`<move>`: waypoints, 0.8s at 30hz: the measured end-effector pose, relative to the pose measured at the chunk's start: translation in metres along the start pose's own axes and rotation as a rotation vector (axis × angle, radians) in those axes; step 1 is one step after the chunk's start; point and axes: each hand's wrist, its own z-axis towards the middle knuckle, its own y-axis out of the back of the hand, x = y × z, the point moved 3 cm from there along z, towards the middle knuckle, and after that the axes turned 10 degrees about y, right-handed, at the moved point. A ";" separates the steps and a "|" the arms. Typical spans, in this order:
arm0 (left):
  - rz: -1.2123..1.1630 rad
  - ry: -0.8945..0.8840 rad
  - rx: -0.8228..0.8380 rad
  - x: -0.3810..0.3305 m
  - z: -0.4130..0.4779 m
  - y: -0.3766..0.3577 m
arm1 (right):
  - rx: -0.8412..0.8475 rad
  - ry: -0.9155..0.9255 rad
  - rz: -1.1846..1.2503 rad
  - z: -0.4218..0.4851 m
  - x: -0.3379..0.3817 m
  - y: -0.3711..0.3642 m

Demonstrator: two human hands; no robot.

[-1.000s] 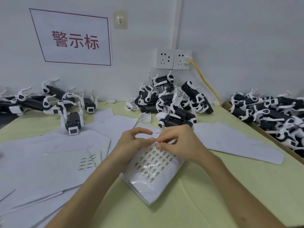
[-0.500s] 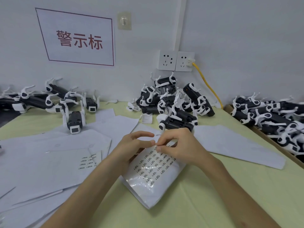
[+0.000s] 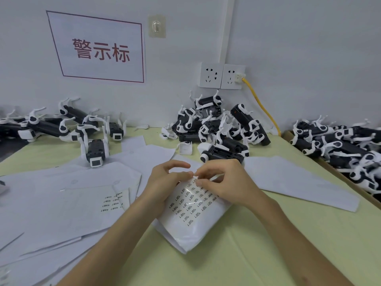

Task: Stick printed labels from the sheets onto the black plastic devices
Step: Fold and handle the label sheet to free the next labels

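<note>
Label sheet (image 3: pixel 191 228) lies mid-frame on the surface (image 3: pixel 268 254), long axis diagonal, far end pointing up and a bit right toward the middle pile of black devices (image 3: pixel 216 129). Left hand (image 3: pixel 165 182) and right hand (image 3: pixel 224 182) are together, both pinching that far edge.

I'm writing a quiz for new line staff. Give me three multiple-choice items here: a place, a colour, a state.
1. Where is the label sheet being worked on? A on the wall; B on the table, under the left hand and right hand; C in a box.
2. What colour is the plugged-in cable? A red; B blue; C yellow.
3. What is the right hand doing? A pinching at the sheet's upper edge; B lying flat; C gripping a device.
B: the sheet lies under both hands. C: the cable at the socket is yellow. A: its fingertips curl onto the sheet's edge.
</note>
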 end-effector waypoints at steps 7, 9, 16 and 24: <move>-0.022 0.047 0.040 0.002 -0.002 -0.002 | 0.016 0.058 -0.050 0.001 0.004 -0.001; 0.020 0.023 0.016 0.002 -0.002 -0.002 | 0.018 0.075 -0.066 0.001 0.004 -0.002; 0.065 -0.047 -0.048 0.000 -0.001 -0.001 | 0.008 0.127 -0.103 0.000 0.010 -0.004; 0.216 -0.110 -0.034 -0.002 0.001 0.000 | 0.036 0.091 -0.109 0.001 0.008 -0.002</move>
